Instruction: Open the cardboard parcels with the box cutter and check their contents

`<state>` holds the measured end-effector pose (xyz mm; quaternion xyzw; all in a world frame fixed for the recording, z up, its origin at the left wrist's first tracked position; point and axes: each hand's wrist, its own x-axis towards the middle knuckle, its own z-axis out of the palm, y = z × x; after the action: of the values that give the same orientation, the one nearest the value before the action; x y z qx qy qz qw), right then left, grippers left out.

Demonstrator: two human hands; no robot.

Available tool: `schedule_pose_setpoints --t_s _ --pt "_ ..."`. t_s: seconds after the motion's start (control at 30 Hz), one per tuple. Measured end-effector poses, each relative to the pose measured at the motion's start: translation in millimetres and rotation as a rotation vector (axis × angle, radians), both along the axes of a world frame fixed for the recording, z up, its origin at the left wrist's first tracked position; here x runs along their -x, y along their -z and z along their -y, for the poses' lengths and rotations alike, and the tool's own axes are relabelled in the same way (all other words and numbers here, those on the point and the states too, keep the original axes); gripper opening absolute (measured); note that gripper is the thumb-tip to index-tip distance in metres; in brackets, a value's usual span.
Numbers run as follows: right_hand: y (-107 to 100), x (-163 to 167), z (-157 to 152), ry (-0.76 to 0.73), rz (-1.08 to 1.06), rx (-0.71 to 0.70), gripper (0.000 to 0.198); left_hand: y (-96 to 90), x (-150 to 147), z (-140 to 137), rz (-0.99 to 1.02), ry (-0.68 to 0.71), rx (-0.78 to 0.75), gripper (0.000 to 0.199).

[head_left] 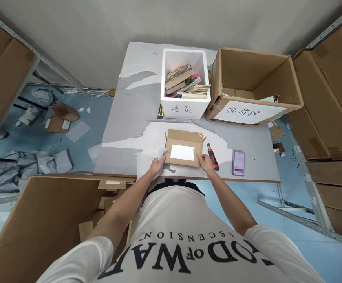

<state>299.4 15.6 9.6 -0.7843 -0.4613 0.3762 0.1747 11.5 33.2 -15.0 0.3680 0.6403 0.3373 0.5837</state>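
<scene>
A small cardboard box [185,135] is at the table's front edge with its far flap raised. On it is a white rectangle [182,152] with a yellow mark; whether this is a label or an item inside, I cannot tell. My left hand [157,165] is closed at the box's near left corner, with crumpled white paper [161,152] beside the fingers. At the near right corner, my right hand [205,162] pinches the box edge. Just right of that hand lies a red and black utility knife [213,157].
Behind are a white foam box [182,109] of books and a large labelled carton [250,112]. A yellow and black cutter [160,111] lies by the foam box, a blurred phone-like object [238,162] at right. A deep carton [55,208] stands at front left; shelves flank the table.
</scene>
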Motion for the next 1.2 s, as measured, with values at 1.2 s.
schedule_pose_setpoints --t_s 1.2 --pt "-65 -3 24 -0.052 -0.083 -0.104 0.051 -55.5 6 17 -0.176 0.1 -0.287 0.047"
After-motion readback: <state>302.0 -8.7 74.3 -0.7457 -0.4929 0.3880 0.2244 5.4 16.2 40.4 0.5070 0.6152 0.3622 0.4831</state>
